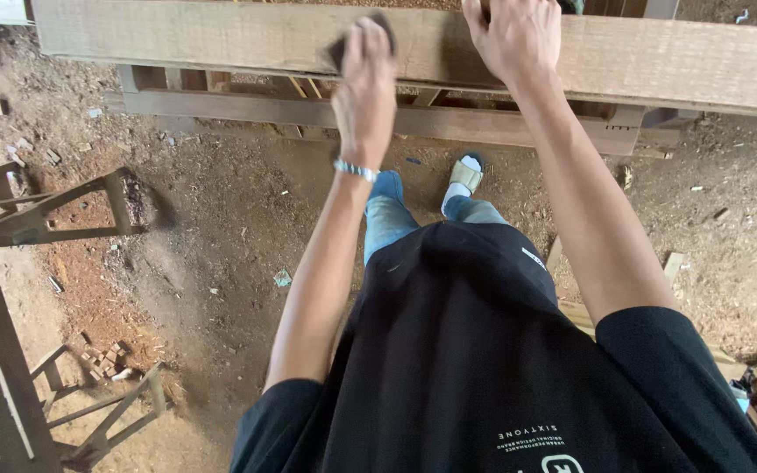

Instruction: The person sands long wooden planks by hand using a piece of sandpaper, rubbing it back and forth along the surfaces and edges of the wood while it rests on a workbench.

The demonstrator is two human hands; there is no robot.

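A long pale wooden beam runs across the top of the head view. My left hand presses a small dark piece, likely sandpaper, flat against the beam's near face. A metal bracelet circles that wrist. My right hand rests on the beam a little further right, fingers curled over its top edge. Whether it holds anything is hidden.
A darker wooden frame lies under the beam. Wooden stool frames stand at the left and lower left. Sawdust and wood scraps cover the dirt floor. My feet stand below the beam.
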